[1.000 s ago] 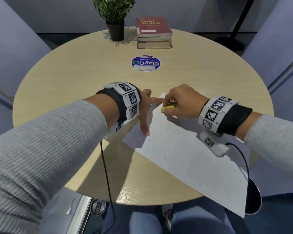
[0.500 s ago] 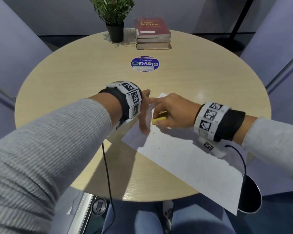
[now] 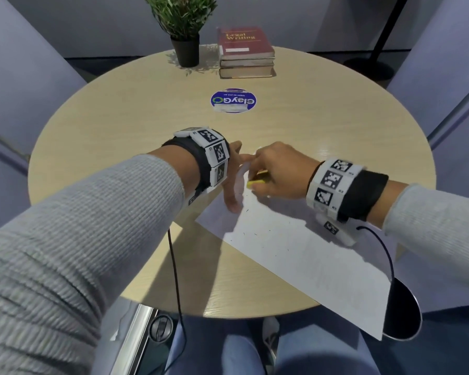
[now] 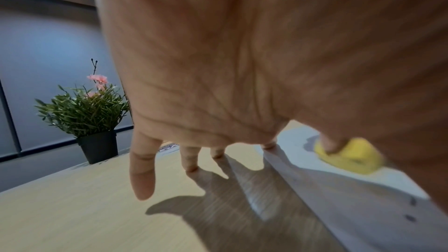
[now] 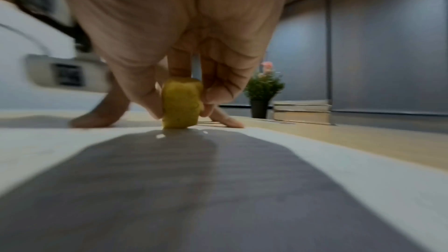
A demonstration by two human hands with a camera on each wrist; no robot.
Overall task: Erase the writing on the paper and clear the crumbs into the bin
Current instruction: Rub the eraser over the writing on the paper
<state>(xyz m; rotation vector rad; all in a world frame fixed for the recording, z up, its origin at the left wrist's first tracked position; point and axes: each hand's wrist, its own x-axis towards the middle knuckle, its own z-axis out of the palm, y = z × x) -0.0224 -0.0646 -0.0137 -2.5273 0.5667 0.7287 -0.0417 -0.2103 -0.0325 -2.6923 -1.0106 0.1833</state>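
Gripping one yellow eraser (image 3: 257, 182), right hand (image 3: 279, 171) rubs one paper (image 3: 309, 255), seemingly.

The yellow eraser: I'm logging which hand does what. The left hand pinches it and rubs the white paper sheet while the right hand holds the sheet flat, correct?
Hands swapped. The right hand pinches the yellow eraser on the white paper sheet; the left hand holds the sheet flat, fingers spread. The right wrist view shows it.
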